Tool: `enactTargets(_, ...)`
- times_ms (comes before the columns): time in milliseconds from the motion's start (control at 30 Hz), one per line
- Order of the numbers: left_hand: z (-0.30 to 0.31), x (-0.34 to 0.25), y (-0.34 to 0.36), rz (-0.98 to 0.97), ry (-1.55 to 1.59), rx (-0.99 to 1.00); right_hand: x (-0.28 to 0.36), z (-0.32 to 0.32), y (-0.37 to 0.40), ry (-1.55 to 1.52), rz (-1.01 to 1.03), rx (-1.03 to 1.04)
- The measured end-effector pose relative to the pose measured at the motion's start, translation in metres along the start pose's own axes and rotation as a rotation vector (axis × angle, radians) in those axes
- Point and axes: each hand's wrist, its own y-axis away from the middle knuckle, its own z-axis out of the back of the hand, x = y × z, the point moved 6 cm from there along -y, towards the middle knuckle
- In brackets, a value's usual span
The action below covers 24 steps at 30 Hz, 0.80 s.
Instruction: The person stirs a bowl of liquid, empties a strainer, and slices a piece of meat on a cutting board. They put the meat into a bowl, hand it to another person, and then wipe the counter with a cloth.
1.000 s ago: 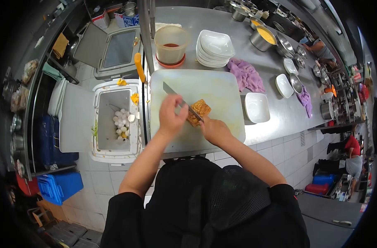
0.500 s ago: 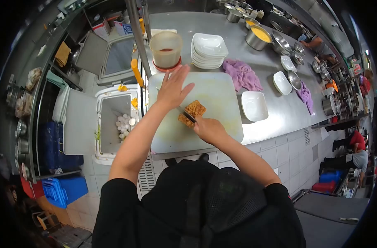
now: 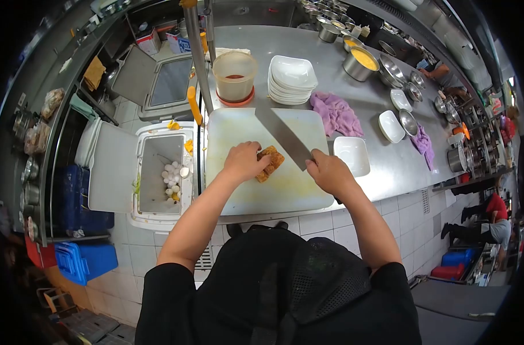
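A golden-brown, crusty food block (image 3: pixel 273 161), parted into pieces, lies on the white cutting board (image 3: pixel 299 195). Over its left side is my left hand (image 3: pixel 243 161), fingers bent and gripping the pieces; part of the food is hidden beneath them. My right hand (image 3: pixel 329 171) is closed around the handle of a large kitchen knife (image 3: pixel 283 138). The broad blade points up and left across the board, to the right of the food and apart from it.
Behind the board stand a cloudy plastic tub (image 3: pixel 234 77) and stacked white dishes (image 3: pixel 292 80). A purple cloth (image 3: pixel 335 114) and a white dish (image 3: pixel 351 155) lie to the right. An open bin (image 3: pixel 158 146) with eggshells is at left.
My raised, spread left hand has come down onto the food. The knife, earlier between the pieces, has been drawn out and moved right, its blade now in full view.
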Motion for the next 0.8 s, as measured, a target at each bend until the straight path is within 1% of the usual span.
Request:
enactTargets(67, -0.003, -0.003, 0.0, 0.029, -0.009, 0.033, 0.001, -0.001, 0.005, 0.025, 0.008, 0.039)
enactTargets(133, -0.005, -0.005, 0.002, 0.058, -0.02, 0.067, 0.005, 0.0, 0.009, 0.046, 0.078, 0.053)
enactTargets(200, -0.001, -0.008, 0.005, 0.074, 0.021, 0.0, 0.006, 0.002, 0.011, 0.09, 0.102, 0.071)
enactTargets(233, -0.001, -0.009, 0.006, 0.074, 0.021, 0.0, 0.007, 0.003, 0.012, 0.137, 0.124, 0.09)
enactTargets(367, 0.0, -0.015, 0.009, 0.03, -0.003, -0.092, 0.012, 0.015, 0.021, 0.21, 0.201, 0.106)
enactTargets(433, 0.0, -0.016, 0.009, 0.018, -0.005, -0.125, 0.015, 0.022, 0.027, 0.237, 0.239, 0.157)
enactTargets(567, -0.002, -0.016, 0.012, 0.012, 0.013, -0.149, 0.016, 0.037, 0.033, 0.228, 0.22, 0.229)
enactTargets(633, -0.004, -0.018, 0.011, 0.0, 0.021, -0.143, 0.018, 0.037, 0.027, 0.204, 0.158, 0.301)
enactTargets(733, -0.004, -0.015, 0.01, 0.0, 0.032, -0.157, 0.031, 0.016, 0.0, 0.234, 0.119, 0.356)
enactTargets(800, -0.005, -0.015, 0.011, -0.018, 0.022, -0.169, 0.038, -0.015, -0.029, 0.194, 0.061, 0.409)
